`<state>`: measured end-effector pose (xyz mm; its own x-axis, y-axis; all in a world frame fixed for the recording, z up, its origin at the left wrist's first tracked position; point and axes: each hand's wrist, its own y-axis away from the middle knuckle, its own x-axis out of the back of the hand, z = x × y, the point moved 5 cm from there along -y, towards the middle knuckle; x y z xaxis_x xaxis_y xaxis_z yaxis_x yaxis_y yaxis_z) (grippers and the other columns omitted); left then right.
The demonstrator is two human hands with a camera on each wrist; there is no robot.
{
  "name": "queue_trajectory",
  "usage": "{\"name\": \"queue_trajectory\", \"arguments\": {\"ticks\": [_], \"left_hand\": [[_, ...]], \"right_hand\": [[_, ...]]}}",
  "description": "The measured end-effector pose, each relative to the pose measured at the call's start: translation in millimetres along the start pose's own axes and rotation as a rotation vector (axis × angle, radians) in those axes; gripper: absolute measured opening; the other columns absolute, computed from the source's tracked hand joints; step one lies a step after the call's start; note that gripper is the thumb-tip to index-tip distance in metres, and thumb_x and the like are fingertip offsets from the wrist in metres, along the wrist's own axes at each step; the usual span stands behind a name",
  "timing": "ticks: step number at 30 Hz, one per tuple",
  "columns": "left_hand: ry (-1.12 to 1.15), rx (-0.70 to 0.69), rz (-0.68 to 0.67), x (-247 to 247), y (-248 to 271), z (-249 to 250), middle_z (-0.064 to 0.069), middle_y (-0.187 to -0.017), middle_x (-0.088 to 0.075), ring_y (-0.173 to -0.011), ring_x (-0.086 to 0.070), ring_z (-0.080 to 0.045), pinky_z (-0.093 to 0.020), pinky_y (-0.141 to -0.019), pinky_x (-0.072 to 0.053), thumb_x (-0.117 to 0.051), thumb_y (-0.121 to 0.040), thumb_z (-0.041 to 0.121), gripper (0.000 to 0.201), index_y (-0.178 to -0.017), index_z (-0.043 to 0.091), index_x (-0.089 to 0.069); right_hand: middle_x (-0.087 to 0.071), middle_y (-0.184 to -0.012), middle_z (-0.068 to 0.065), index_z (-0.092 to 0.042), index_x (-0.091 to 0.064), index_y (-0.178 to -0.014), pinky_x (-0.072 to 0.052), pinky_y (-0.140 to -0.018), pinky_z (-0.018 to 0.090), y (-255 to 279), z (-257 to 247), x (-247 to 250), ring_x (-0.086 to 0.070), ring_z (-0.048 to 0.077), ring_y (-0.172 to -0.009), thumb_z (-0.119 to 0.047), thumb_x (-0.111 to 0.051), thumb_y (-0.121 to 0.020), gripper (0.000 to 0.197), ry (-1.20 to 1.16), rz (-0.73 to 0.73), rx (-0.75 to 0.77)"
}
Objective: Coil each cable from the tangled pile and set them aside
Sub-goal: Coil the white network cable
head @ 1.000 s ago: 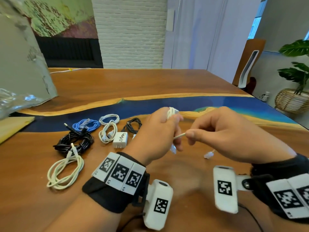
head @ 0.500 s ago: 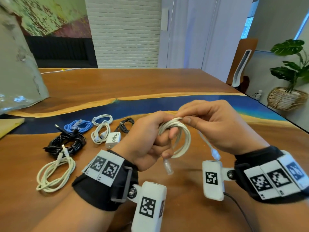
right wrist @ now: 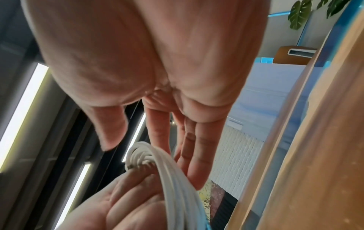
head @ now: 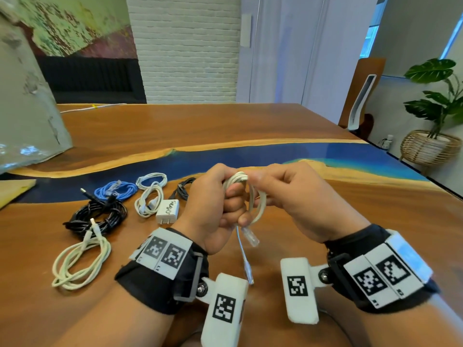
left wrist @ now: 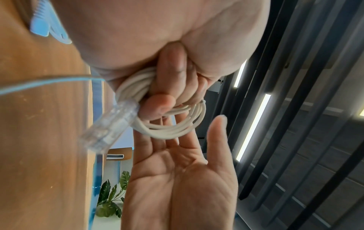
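Observation:
My left hand (head: 233,199) grips a coiled white cable (head: 260,204) above the wooden table (head: 375,221), fingers curled through its loops. One clear plug (head: 250,236) hangs just under the fist. A thin tail with a second plug (head: 248,269) dangles lower. My right hand (head: 258,179) sits against the top of the coil. The left wrist view shows its palm (left wrist: 177,179) open behind the coil (left wrist: 171,132), fingers straight. In the right wrist view the coil (right wrist: 177,171) lies between its spread thumb and fingers (right wrist: 189,155).
Coiled cables lie on the table's left: cream (head: 80,259), black (head: 97,216), blue (head: 115,191), two white ones (head: 150,201), a small black one (head: 183,190), plus a white charger (head: 167,209). A grey bag (head: 30,108) stands far left; a chair (head: 360,101) and plant (head: 436,108) are beyond the right edge.
The right hand, which pinched the cable and laid a loop onto the coil, has straightened its fingers. The loose tail now hangs straight down under the left fist.

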<state>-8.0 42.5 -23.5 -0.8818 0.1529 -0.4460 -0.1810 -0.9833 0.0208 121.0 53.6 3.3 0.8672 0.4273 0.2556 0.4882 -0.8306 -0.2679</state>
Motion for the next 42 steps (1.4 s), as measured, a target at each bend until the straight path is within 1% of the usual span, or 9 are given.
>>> {"name": "queue_trajectory", "arguments": {"ticks": [5,10,14,21,24,28,34,39,42], "left_hand": [[0.004,-0.017,0.031,3.2,-2.1,1.5,0.002,-0.043,-0.015,-0.035,-0.011,-0.015,-0.028,-0.042,-0.029,-0.036,-0.095,0.022,0.042,-0.054,0.015,-0.035],[-0.076,-0.079,0.170,8.1,-5.2,5.6,0.002,-0.042,-0.022,-0.036,-0.016,-0.015,-0.029,-0.045,-0.030,-0.040,-0.101,0.022,0.048,-0.056,0.010,-0.048],[-0.127,-0.072,0.195,13.4,-8.7,4.5,0.002,-0.045,-0.025,-0.038,-0.023,-0.015,-0.030,-0.049,-0.030,-0.042,-0.107,0.030,0.045,-0.067,0.012,-0.051],[-0.164,-0.080,0.123,8.1,-4.1,8.0,0.000,-0.048,-0.044,-0.042,-0.042,-0.014,-0.025,-0.047,-0.039,-0.040,-0.110,0.034,0.042,-0.079,0.009,-0.054],[-0.216,-0.123,0.115,3.2,-2.0,5.3,-0.003,-0.060,-0.054,-0.045,-0.049,-0.011,-0.024,-0.048,-0.042,-0.040,-0.110,0.033,0.039,-0.090,0.006,-0.059],[-0.318,-0.206,0.107,0.0,-2.3,5.9,0.000,-0.057,-0.050,-0.046,-0.045,-0.010,-0.026,-0.050,-0.040,-0.039,-0.111,0.031,0.040,-0.083,0.008,-0.055],[-0.326,-0.300,0.111,-1.0,-0.1,12.3,0.009,-0.048,-0.038,-0.041,-0.034,-0.007,-0.025,-0.047,-0.035,-0.036,-0.112,0.028,0.043,-0.076,0.010,-0.050],[-0.365,-0.371,0.112,-3.2,-2.3,12.6,0.008,-0.050,-0.032,-0.044,-0.029,-0.008,-0.024,-0.048,-0.033,-0.036,-0.112,0.029,0.043,-0.080,0.005,-0.051],[-0.345,-0.407,0.122,-1.6,-2.3,16.4,0.009,-0.050,-0.033,-0.042,-0.030,-0.007,-0.020,-0.046,-0.032,-0.035,-0.112,0.029,0.039,-0.086,0.006,-0.052]], "right_hand": [[-0.080,-0.100,-0.004,-0.017,-0.082,-0.106,-0.059,-0.096,0.041,-3.2,4.2,-2.3,-0.075,0.011,-0.099,-0.003,-0.070,-0.093,0.023,0.154,0.115,0.034],[-0.079,-0.089,0.002,-0.018,-0.078,-0.099,-0.057,-0.076,0.036,-6.7,13.4,-3.8,-0.075,0.019,-0.086,-0.007,-0.070,-0.094,0.014,0.089,0.261,0.010],[-0.078,-0.095,0.016,-0.011,-0.058,-0.119,-0.060,-0.087,0.050,-7.4,15.9,-6.6,-0.074,0.036,-0.083,-0.004,-0.063,-0.099,0.022,-0.147,0.194,-0.069],[-0.060,-0.096,0.024,-0.007,-0.057,-0.123,-0.056,-0.068,0.033,-5.8,7.9,-14.8,-0.058,0.029,-0.074,-0.006,-0.063,-0.096,0.028,-0.454,0.081,-0.115],[-0.072,-0.092,0.018,-0.009,-0.057,-0.117,-0.059,-0.066,0.033,-5.2,7.0,-14.1,-0.066,0.033,-0.078,-0.002,-0.079,-0.080,0.043,-0.310,0.083,-0.102],[-0.073,-0.080,0.010,-0.009,-0.054,-0.115,-0.059,-0.063,0.032,-5.5,11.4,-12.6,-0.070,0.025,-0.070,0.020,-0.063,-0.081,0.046,-0.135,0.132,-0.093],[-0.068,-0.094,0.007,-0.026,-0.048,-0.123,-0.058,-0.075,0.029,-1.6,1.7,-7.1,-0.067,0.014,-0.081,0.002,-0.071,-0.080,0.057,0.220,0.248,-0.047],[-0.059,-0.063,-0.001,-0.028,-0.054,-0.120,-0.051,-0.060,0.038,0.6,-3.3,8.0,-0.053,0.011,-0.055,-0.008,-0.073,-0.078,0.050,0.359,0.344,-0.022],[-0.073,-0.062,0.003,-0.025,-0.057,-0.135,-0.062,-0.075,0.040,3.3,-6.1,9.7,-0.070,0.015,-0.057,-0.008,-0.073,-0.081,0.058,0.332,0.356,-0.013]]}}
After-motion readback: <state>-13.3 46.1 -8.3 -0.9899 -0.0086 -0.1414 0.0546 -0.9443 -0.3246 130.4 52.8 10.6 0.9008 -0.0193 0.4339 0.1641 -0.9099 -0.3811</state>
